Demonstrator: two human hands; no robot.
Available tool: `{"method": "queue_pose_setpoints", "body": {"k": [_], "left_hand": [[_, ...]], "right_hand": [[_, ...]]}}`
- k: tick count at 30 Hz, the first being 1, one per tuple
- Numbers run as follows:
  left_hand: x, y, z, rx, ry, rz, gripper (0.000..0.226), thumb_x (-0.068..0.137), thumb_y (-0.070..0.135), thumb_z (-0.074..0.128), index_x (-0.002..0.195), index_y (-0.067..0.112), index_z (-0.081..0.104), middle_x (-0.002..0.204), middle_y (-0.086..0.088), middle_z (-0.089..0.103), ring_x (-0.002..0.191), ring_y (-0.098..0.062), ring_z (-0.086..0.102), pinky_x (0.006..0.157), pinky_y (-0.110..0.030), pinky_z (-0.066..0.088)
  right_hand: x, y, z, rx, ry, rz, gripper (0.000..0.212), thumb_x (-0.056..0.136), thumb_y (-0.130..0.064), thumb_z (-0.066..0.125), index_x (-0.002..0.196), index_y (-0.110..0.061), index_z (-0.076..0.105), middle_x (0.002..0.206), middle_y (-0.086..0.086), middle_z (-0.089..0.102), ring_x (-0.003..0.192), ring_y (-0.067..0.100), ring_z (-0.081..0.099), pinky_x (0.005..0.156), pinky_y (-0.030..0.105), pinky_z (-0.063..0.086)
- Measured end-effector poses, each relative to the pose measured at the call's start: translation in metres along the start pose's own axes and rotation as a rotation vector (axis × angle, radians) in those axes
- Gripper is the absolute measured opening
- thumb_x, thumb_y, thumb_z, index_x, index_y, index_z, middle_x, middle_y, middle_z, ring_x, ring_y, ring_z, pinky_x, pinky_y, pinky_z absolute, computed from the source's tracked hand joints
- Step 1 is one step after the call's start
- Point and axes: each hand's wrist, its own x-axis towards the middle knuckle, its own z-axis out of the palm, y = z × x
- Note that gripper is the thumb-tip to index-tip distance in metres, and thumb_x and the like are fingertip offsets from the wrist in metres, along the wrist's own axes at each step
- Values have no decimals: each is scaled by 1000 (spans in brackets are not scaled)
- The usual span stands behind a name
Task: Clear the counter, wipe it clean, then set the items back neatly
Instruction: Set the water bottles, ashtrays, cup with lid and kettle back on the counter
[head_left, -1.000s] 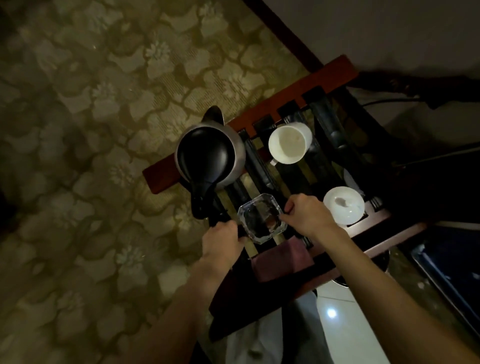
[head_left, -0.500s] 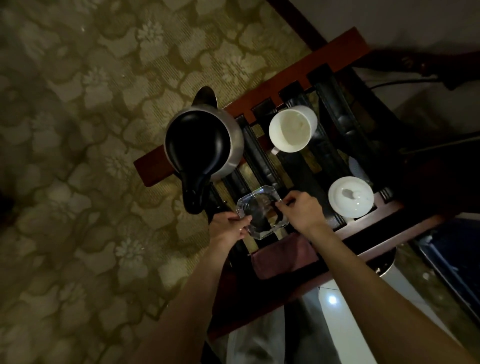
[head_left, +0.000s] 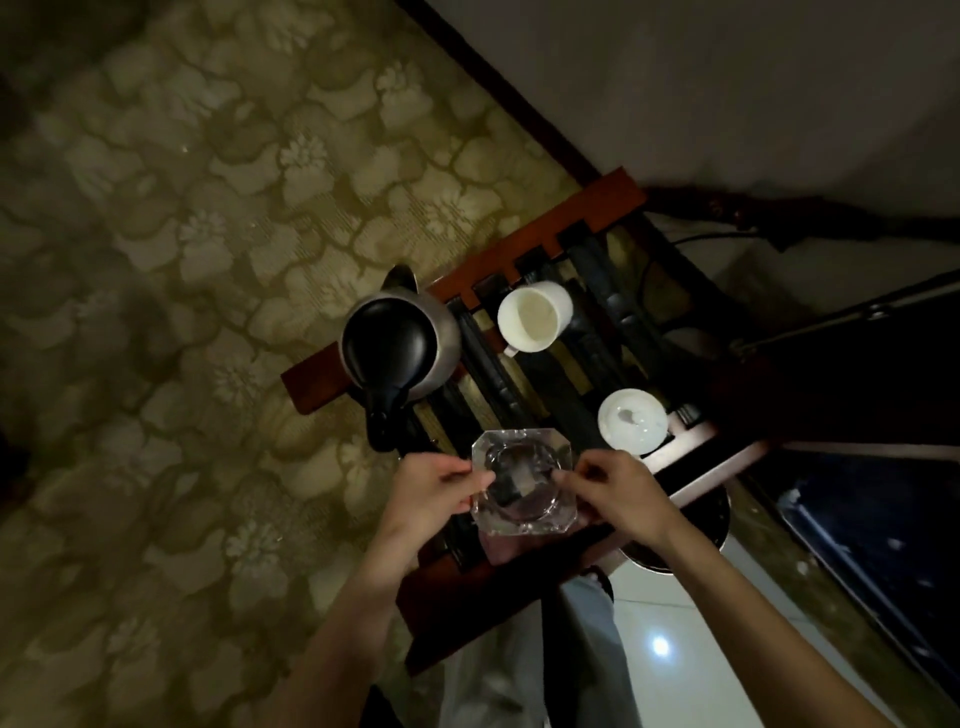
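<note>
A clear octagonal glass ashtray (head_left: 524, 480) is held over the near end of a slatted wooden tray (head_left: 613, 192). My left hand (head_left: 431, 493) pinches its left edge and my right hand (head_left: 618, 493) pinches its right edge. A steel kettle (head_left: 400, 345) with a black lid and handle stands at the tray's left side. Behind the ashtray a white mug (head_left: 535, 317) stands upright. A white lidded cup (head_left: 632, 420) sits at the right. A dark reddish cloth (head_left: 506, 548) shows just under the ashtray.
The tray lies on a surface covered with a floral-patterned cloth (head_left: 208, 260). A wall (head_left: 727, 78) and a dark cable (head_left: 696, 239) are behind it. To the right are a dark piece of furniture (head_left: 883, 389) and a glossy white floor (head_left: 675, 649). The scene is dim.
Both hands have lifted the ashtray up off the slats and drawn it nearer to me; it now looks larger and covers most of the reddish cloth.
</note>
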Motion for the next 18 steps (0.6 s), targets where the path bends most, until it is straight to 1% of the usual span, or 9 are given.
{"method": "queue_pose_setpoints", "body": {"k": [2, 4, 6, 8, 9, 11, 13, 15, 18], "left_hand": [[-18, 22, -2, 27, -34, 23, 35, 75, 20, 80, 103, 2, 71, 88, -11, 72, 71, -14, 70, 61, -19, 56], [-42, 52, -3, 3, -51, 53, 37, 74, 19, 80, 103, -2, 71, 89, -12, 72, 72, -15, 70, 59, -20, 55], [-66, 84, -7, -1, -68, 106, 33, 75, 16, 79, 101, -3, 71, 90, -13, 72, 72, -12, 68, 56, -19, 53], [-93, 117, -11, 14, -99, 170, 25, 77, 15, 78, 96, 1, 72, 89, -10, 72, 69, -8, 68, 54, -17, 52], [-106, 133, -14, 15, -119, 198, 22, 77, 16, 78, 93, 3, 72, 88, -10, 73, 69, -7, 68, 54, -17, 52], [-131, 164, -21, 23, -152, 254, 20, 75, 18, 80, 90, 7, 73, 86, -10, 74, 71, -10, 70, 56, -18, 52], [-154, 196, -28, 33, -193, 301, 21, 72, 20, 82, 87, 8, 74, 84, -10, 75, 70, -12, 71, 57, -18, 52], [-174, 224, -32, 54, -250, 332, 26, 71, 21, 82, 90, 5, 74, 82, -9, 75, 69, -13, 70, 58, -19, 52], [-204, 259, -29, 84, -348, 376, 18, 75, 18, 79, 88, 6, 74, 78, -7, 75, 66, -8, 69, 57, -16, 52]], "right_hand": [[-28, -15, -17, 113, -47, -27, 32, 92, -24, 63, 61, -18, 56, 47, -8, 57, 46, 5, 55, 52, 21, 45], [-61, -34, -32, 180, -56, -46, 35, 94, -24, 58, 60, -17, 56, 47, -6, 54, 46, 9, 52, 50, 20, 43], [-90, -53, -49, 249, -49, -66, 37, 93, -31, 58, 60, -14, 57, 51, -2, 52, 50, 14, 51, 53, 25, 43], [-116, -72, -64, 278, -30, -103, 41, 88, -41, 59, 65, -8, 59, 58, 1, 53, 56, 17, 50, 58, 31, 41], [-130, -84, -73, 277, -16, -122, 44, 86, -44, 58, 67, -5, 59, 60, 2, 53, 58, 17, 50, 60, 32, 39], [-158, -110, -93, 292, 20, -192, 41, 85, -45, 58, 64, -9, 60, 60, 1, 54, 59, 13, 50, 61, 29, 39], [-186, -135, -110, 310, 44, -252, 39, 86, -47, 61, 65, -14, 66, 64, 9, 60, 62, 14, 54, 65, 28, 41], [-213, -155, -127, 288, 84, -305, 49, 86, -52, 61, 72, -6, 67, 71, 20, 60, 65, 22, 54, 64, 26, 42], [-253, -176, -145, 344, 181, -373, 50, 84, -42, 59, 73, 6, 63, 67, 24, 60, 61, 23, 57, 59, 19, 44]]}}
